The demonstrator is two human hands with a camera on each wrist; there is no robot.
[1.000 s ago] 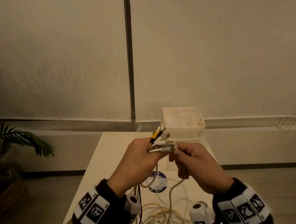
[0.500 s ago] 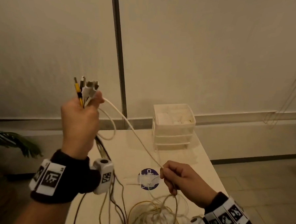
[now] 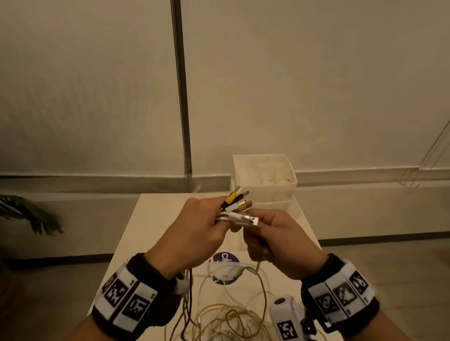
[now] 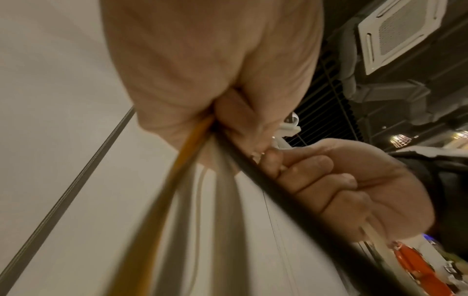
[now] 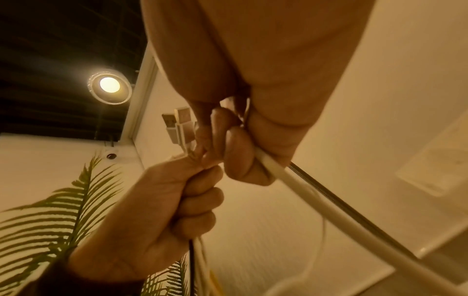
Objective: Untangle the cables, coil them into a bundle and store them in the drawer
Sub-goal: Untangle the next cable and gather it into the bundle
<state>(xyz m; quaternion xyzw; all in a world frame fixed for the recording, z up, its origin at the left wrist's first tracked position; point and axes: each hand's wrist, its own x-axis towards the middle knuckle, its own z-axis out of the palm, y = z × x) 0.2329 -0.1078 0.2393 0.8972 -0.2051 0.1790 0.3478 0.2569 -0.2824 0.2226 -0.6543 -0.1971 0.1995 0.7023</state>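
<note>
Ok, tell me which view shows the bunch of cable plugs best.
The head view: the cable plugs fan out from the left hand, yellow, black and white all visible, with the right hand meeting them. The right wrist view shows only two or three white plugs. The left wrist view shows mostly cords; the plugs are nearly hidden.

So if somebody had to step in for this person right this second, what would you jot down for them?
Left hand: grips a bunch of cable ends, plugs sticking up, over the table.
Right hand: grips one white cable just below its plug and holds that plug against the bunch.
The rest of the cables hang down into a loose tangle on the table's near end.
Drawer unit: at the table's far end; whether any drawer is open cannot be told.
Done: the ends gathered. Left: untangling, coiling, storing.
</note>
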